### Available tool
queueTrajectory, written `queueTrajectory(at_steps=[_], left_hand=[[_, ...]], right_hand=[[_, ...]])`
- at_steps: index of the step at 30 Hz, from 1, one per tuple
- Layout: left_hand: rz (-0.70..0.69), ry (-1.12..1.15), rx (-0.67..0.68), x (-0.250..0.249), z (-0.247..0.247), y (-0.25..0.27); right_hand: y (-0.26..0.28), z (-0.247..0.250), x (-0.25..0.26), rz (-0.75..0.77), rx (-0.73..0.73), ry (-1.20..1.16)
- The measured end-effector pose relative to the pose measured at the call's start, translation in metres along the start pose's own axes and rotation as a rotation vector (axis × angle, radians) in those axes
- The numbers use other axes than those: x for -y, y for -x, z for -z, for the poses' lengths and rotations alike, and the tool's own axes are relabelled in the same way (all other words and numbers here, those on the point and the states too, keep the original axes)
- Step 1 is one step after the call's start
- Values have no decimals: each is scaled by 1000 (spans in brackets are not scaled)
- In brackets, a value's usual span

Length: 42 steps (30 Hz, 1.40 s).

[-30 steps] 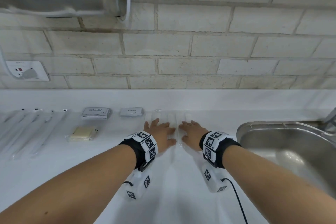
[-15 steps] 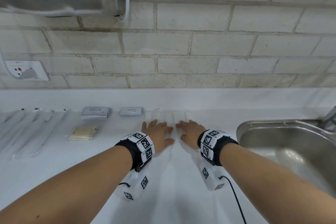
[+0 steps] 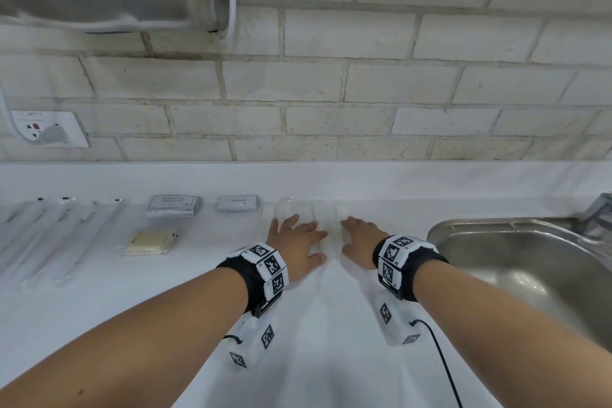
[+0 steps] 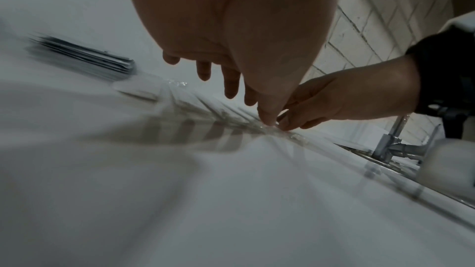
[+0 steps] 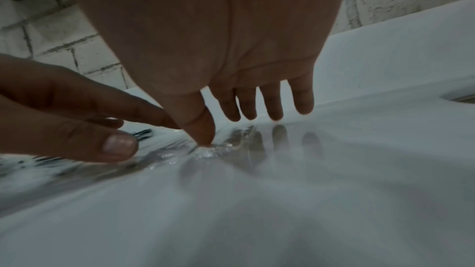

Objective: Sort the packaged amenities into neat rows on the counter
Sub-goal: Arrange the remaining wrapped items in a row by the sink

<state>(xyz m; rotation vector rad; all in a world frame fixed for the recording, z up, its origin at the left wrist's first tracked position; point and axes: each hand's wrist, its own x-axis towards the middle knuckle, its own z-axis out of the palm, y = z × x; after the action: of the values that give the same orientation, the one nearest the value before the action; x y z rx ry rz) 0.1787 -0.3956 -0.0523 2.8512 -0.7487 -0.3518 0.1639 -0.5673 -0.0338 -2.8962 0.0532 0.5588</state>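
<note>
Your left hand (image 3: pixel 299 243) and right hand (image 3: pixel 359 240) lie flat, fingers straight, thumbs pressing the clear sachets (image 3: pixel 326 225), whose long axes run toward the wall.

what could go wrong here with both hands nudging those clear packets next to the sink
1. The clear plastic packets are nearly invisible on the white counter, so gaps or overlaps between them could go unnoticed.
2. The right hand works close to the steel sink; a sideways push might slide a packet toward its rim.
3. The left hand lies flat on the slippery film, so neighbouring packets may shift with it.
</note>
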Motion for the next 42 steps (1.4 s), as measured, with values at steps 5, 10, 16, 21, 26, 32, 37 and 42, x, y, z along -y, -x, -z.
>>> queueTrajectory(at_steps=[5, 10, 16, 21, 26, 32, 37, 42], left_hand=[[-8, -58, 67, -12, -2, -4], [-2, -65, 68, -15, -2, -3], [8, -57, 78, -15, -2, -4], [10, -44, 81, -15, -3, -5], [14, -38, 84, -14, -2, -7], [14, -39, 70, -15, -3, -7], [6, -35, 61, -14, -4, -6], [5, -19, 55, -12, -5, -7]], right_hand=[[5, -2, -2, 38, 30, 23], [3, -3, -5, 49, 33, 16], [-1, -1, -5, 39, 44, 18], [-4, -3, -6, 23, 37, 16], [-5, -3, -5, 15, 42, 31], [-3, -3, -5, 18, 38, 17], [0, -1, -4, 24, 33, 16], [-1, -2, -4, 27, 17, -6]])
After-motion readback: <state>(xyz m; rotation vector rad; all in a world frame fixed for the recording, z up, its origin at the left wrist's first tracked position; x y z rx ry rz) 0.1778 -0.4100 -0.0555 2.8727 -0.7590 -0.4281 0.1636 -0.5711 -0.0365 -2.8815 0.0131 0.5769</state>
